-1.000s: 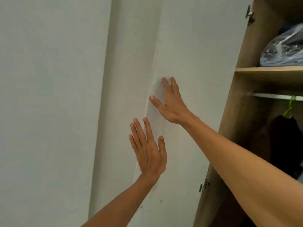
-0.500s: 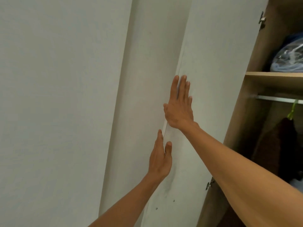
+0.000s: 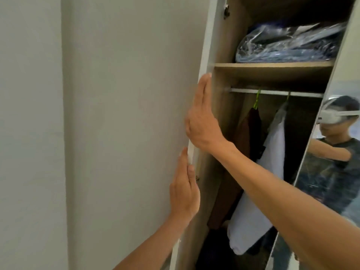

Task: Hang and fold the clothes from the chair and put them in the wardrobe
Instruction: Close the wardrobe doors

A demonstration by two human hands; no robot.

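Currently left hand (image 3: 184,193) low, right hand (image 3: 201,121) high, both hands flat with straight fingers on the wardrobe door (image 3: 207,53) edge; I push evenly to avoid racking it.

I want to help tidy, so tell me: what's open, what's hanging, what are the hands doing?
White wardrobe door: wide open.
Mirrored door, right side: open.
Left hand: fingers straight, against the white door.
Right hand: fingers straight, flat on it higher up.
Brown garment: hanging on a green hanger.
Pale blue garment: hanging beside it.
Plastic-wrapped blue bundle: lying on the top shelf.
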